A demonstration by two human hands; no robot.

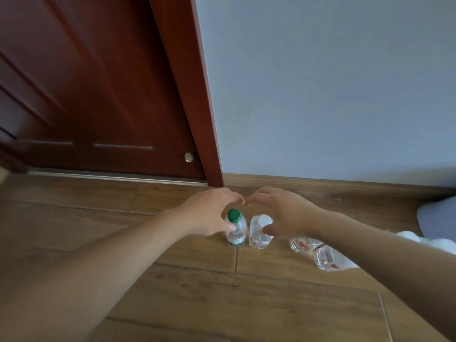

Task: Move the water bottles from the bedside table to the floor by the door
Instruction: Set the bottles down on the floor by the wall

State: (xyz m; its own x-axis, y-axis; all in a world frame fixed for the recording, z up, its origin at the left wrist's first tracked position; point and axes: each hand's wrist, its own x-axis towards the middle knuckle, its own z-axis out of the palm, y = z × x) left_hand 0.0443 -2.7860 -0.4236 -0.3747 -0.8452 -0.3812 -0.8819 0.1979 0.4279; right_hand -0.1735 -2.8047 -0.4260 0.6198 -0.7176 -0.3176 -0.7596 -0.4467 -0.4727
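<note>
Forearms reach in: left hand (209,213) and right hand (283,213), each grip apart, flank green-capped bottle (235,229) and white-capped bottle (259,233) upright on floor (172,280), door (98,107) at 11 o'clock; set-down step, likely withdraw next.

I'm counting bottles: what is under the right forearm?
Under the right forearm two clear plastic bottles with red labels stand on the wooden floor; their caps are covered.

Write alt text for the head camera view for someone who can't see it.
Two bare hands, left hand and right hand, curl loosely around a green-capped bottle and a white-capped bottle standing on the wooden floor beside a dark red door; two more bottles rest under the right forearm.
</note>
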